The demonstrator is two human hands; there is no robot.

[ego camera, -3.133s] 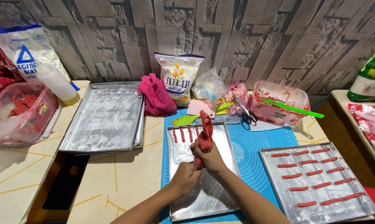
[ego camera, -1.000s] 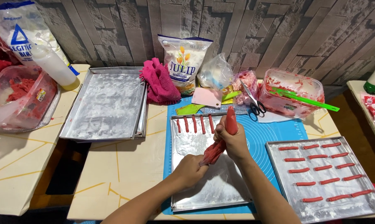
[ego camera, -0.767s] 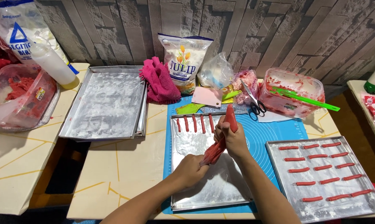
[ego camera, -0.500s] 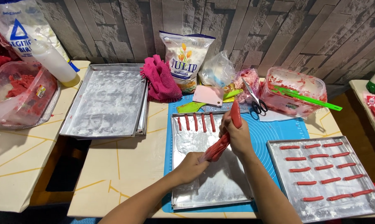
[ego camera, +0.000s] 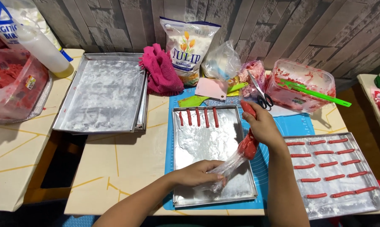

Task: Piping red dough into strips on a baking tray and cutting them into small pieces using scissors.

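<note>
Head cam: right hand (ego camera: 261, 126) is wrapped tight around a clear plastic piping bag of red paste (ego camera: 245, 145), while left hand (ego camera: 200, 173) pinches its twisted tail. The bag hangs over the floured rectangular metal tray (ego camera: 198, 143), right of 4 red strips (ego camera: 198, 117).

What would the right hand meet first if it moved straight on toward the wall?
Probably the scissors: the right hand with the piping bag points up-left, and they lie just beyond it. Height is unclear.

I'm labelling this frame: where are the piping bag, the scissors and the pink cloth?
piping bag (ego camera: 247, 147): head view, red filled bulge.
scissors (ego camera: 263, 101): head view, black handles.
pink cloth (ego camera: 161, 71): head view, middle of the folds.
</note>
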